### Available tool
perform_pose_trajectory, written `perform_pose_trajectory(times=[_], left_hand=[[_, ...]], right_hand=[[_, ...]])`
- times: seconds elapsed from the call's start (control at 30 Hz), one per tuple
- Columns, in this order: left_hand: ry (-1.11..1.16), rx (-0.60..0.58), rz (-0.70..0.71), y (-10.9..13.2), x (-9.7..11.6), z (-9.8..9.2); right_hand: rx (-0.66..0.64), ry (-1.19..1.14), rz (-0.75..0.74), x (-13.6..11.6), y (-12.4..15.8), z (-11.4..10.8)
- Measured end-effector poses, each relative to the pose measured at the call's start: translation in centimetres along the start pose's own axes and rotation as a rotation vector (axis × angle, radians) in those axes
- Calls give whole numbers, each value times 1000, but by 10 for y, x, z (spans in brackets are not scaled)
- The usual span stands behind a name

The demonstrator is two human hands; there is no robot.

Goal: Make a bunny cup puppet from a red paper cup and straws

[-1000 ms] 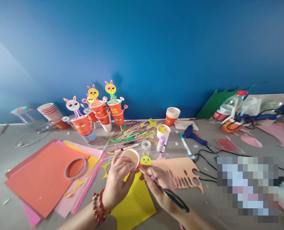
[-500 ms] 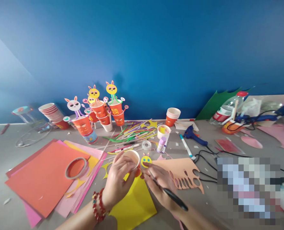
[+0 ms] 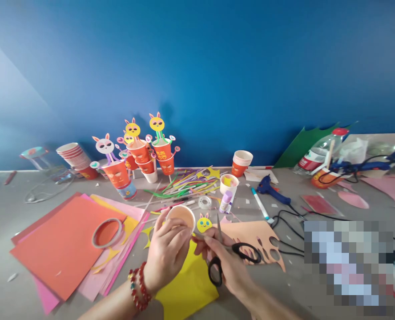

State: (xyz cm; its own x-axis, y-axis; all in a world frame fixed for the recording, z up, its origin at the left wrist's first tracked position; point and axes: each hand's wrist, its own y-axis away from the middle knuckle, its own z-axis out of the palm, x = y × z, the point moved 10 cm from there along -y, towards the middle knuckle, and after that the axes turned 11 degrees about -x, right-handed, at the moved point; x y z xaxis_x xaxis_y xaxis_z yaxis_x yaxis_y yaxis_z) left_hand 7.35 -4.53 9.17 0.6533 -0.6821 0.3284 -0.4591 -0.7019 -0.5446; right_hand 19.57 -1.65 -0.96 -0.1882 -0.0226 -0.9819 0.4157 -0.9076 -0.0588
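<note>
My left hand [image 3: 167,252], with a red bead bracelet on the wrist, is wrapped round a paper cup [image 3: 180,216] whose open mouth faces up. My right hand [image 3: 227,262] grips black-handled scissors [image 3: 231,258]; their blades are parted, one pointing up beside the cup and the other toward the cup's side. A small yellow bunny face cutout [image 3: 204,223] lies just past the cup. Under both hands lies a yellow paper sheet [image 3: 188,286], with a peach sheet full of cut-out holes [image 3: 255,242] to the right.
Orange and pink paper sheets [image 3: 64,246] with a tape ring [image 3: 107,232] lie at left. Behind stand bunny-decorated cups [image 3: 144,153], cup stacks [image 3: 74,155], coloured straws [image 3: 184,182], a glue stick [image 3: 224,201], a marker [image 3: 260,205], a blue glue gun [image 3: 271,190] with cables, and a bottle [image 3: 317,153].
The scissors have swung from lying flat along my right wrist to upright, with the blades now parted beside the cup. My left hand still holds the cup in the same place.
</note>
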Motion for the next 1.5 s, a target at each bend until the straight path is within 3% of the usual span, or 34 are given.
perform_pose_trajectory(times=[0.17, 0.3, 0.4, 0.53, 0.67, 0.73, 0.83, 0.97, 1.07, 1.17, 1.27, 1.37, 1.43, 1.5], left_hand=[[117, -45, -65, 1, -15, 9], [182, -34, -82, 3, -21, 12], [158, -31, -64, 2, -17, 11], [38, -19, -27, 1, -6, 5], [-32, -30, 9, 0, 1, 3], [-25, -37, -2, 0, 0, 4], [44, -41, -42, 0, -8, 6], [165, -41, -82, 1, -19, 10], [195, -29, -109, 2, -23, 11], [150, -27, -81, 2, -18, 11], [59, -42, -37, 2, -10, 9], [-14, -42, -16, 1, -4, 6], [-21, -43, -9, 1, -2, 5], [-3, -47, -14, 0, -3, 6]], right_hand=[[-100, 556, -159, -38, 2, 4], [-149, 790, -340, -61, 7, 15], [-115, 667, -248, -51, 5, 9], [-54, 230, -40, -16, 1, 0], [9, -42, 1, 1, -1, -2], [-20, 30, -14, -5, -1, 0], [-96, 314, -68, -25, -1, 3], [-130, 664, -277, -57, 2, 10], [-149, 778, -388, -65, 6, 16], [-104, 631, -253, -48, 3, 7], [-52, 284, -54, -18, -1, 0], [10, -48, 21, 1, -2, -1], [32, -99, 34, 2, -1, -2], [2, 55, 20, -8, -1, -2]])
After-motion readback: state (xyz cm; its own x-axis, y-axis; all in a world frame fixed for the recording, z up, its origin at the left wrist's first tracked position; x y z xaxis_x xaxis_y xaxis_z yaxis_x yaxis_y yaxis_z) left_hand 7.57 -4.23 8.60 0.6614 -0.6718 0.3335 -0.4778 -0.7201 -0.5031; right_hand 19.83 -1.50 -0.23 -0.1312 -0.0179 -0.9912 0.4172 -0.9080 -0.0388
